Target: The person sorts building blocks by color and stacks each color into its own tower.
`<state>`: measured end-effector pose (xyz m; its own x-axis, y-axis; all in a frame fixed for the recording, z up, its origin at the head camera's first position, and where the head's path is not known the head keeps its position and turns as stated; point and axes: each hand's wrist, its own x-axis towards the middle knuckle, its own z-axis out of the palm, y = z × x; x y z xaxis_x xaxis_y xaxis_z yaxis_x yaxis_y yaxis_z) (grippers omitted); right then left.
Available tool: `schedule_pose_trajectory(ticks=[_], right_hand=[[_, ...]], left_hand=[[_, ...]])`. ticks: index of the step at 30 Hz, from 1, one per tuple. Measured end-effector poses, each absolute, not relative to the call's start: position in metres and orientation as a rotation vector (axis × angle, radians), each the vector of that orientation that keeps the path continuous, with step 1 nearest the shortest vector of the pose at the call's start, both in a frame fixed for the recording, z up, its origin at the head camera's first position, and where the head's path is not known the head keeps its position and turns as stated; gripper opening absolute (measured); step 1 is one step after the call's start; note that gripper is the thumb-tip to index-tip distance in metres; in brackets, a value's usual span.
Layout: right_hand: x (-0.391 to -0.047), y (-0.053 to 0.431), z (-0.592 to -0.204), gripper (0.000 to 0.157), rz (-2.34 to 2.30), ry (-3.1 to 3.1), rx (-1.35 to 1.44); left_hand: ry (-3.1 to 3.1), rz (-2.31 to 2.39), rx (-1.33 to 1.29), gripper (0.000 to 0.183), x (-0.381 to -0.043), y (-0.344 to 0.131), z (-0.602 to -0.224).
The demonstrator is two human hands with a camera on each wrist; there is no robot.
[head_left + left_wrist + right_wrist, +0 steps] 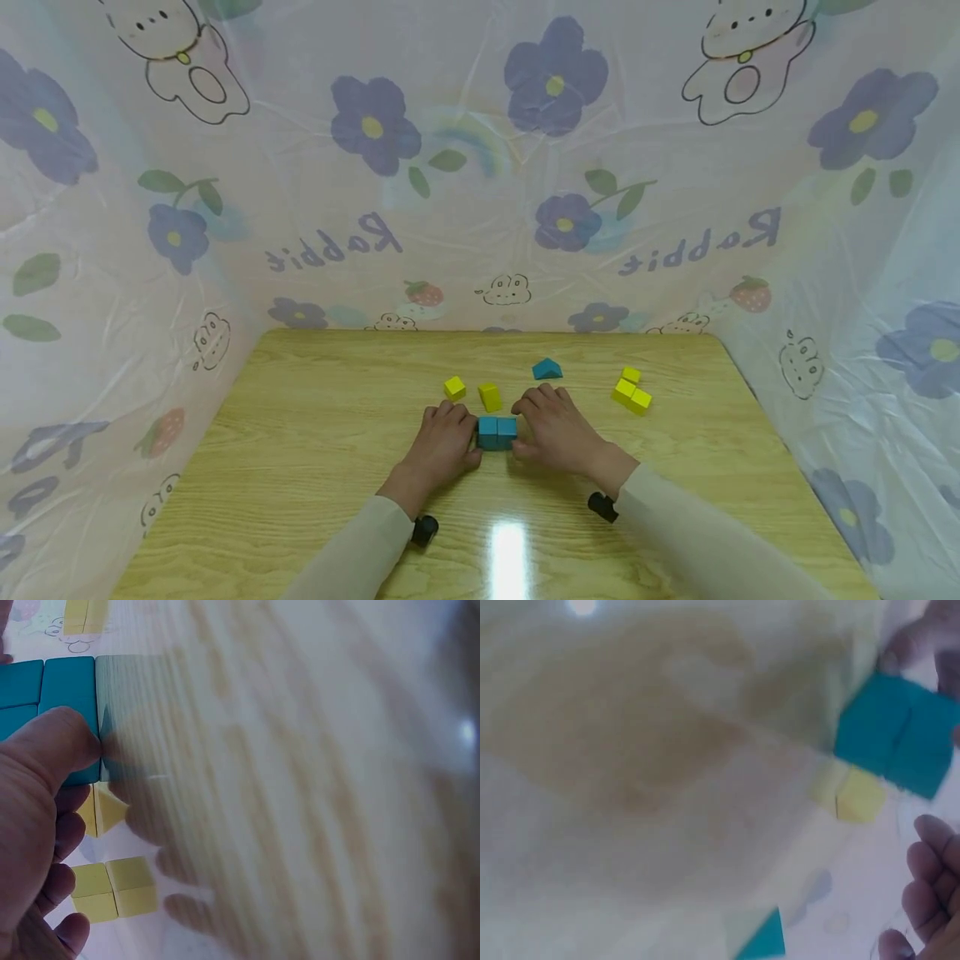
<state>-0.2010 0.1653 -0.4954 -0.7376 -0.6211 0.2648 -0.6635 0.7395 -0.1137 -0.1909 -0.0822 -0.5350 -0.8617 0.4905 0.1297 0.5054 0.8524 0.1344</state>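
In the head view, two blue cubes (498, 427) sit side by side on a longer blue block (495, 446) lying on the table. My left hand (442, 442) is at the left end of this stack. In the left wrist view its thumb (67, 742) presses the near face of the long block (71, 682), with the other fingers curled behind. My right hand (558, 429) is at the right end. In the right wrist view its fingers (930, 889) are loosely bent, apart from the blue stack (900, 735); its thumb is mostly out of frame.
Behind the stack lie a yellow cube (454, 388) and another yellow block (490, 397). A blue triangular block (547, 369) is farther back. Several yellow cubes (632, 392) are grouped at the right. A patterned cloth (480, 208) surrounds the wooden table (315, 450).
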Motion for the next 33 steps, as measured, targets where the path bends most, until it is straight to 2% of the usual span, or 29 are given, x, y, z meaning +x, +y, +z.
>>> schedule_pose_trajectory(ticks=[2, 8, 16, 33], right_hand=[[-0.207, 0.171, -0.490, 0.042, 0.324, -2.737, 1.002], [-0.243, 0.193, -0.477, 0.036, 0.205, -2.629, 0.945], [-0.284, 0.217, -0.493, 0.039, -0.132, -2.730, 0.818], [-0.298, 0.218, -0.513, 0.034, -0.115, -2.839, 0.786]], left_hand=[[-2.943, -0.260, -0.789, 0.036, -0.191, -0.082, -0.536], [-2.947, -0.268, -0.781, 0.034, -0.190, -0.084, -0.536], [-2.935, -0.265, -0.786, 0.032, -0.189, -0.083, -0.534], [-2.961, -0.263, -0.789, 0.032, -0.189, -0.082, -0.534]])
